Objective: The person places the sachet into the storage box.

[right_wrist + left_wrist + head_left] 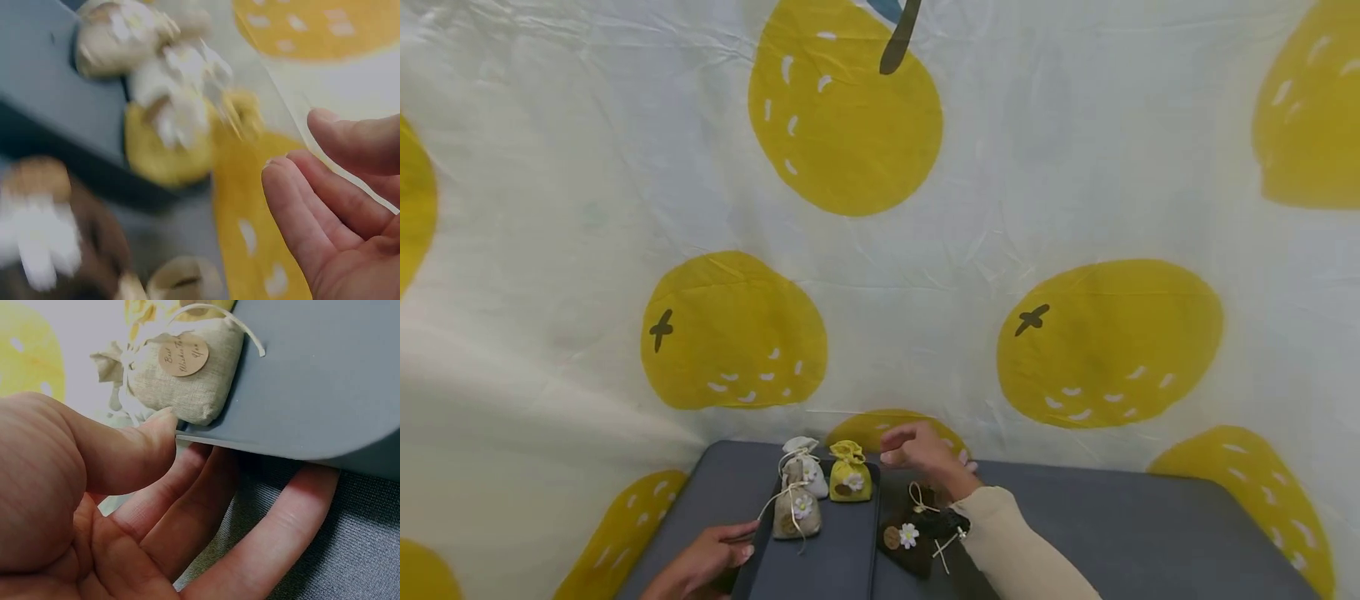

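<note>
Dark grey and smooth, a tray (838, 562) is sitting in the left hand's (706, 557) grip, the thumb (134, 453) pressing its rim from above while the fingers are tucking underneath. Over to the right hand (931, 457): it's holding nothing, its fingers gently bending, its thumb standing apart from them, and it's hovering beyond the tray's right side, near the yellow pouch (847, 472). That pouch is standing in the tray's far right corner. At the far left, a beige pouch (797, 522) is resting in front of a white pouch (817, 486), partly covering it; a round label (183, 355) is showing on the beige one, its writing partly readable. Outside, just right of the tray, a dark pouch (916, 560) is lying on the bench (1120, 517), wearing a white flower (909, 536). Behind everything, a pale cloth (925, 292) is hanging, big yellow fruit (1112, 342) running across it.
</note>
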Action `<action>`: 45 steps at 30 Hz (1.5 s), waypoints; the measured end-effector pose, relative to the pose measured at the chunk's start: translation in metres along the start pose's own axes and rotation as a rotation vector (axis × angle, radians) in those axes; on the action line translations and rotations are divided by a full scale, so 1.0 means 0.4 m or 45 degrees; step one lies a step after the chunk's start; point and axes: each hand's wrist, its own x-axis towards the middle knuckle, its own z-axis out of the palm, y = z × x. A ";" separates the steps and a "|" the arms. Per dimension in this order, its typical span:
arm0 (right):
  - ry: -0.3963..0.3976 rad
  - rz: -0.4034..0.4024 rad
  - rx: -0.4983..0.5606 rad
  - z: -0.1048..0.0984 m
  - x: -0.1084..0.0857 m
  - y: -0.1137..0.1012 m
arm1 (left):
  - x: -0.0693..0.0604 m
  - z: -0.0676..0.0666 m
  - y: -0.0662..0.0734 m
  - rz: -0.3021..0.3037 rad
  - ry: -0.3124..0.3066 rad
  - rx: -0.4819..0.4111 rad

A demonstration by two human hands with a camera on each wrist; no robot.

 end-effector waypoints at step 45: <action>0.686 0.333 -0.344 -0.166 -0.118 0.256 | -0.088 0.041 0.121 0.136 -0.054 0.148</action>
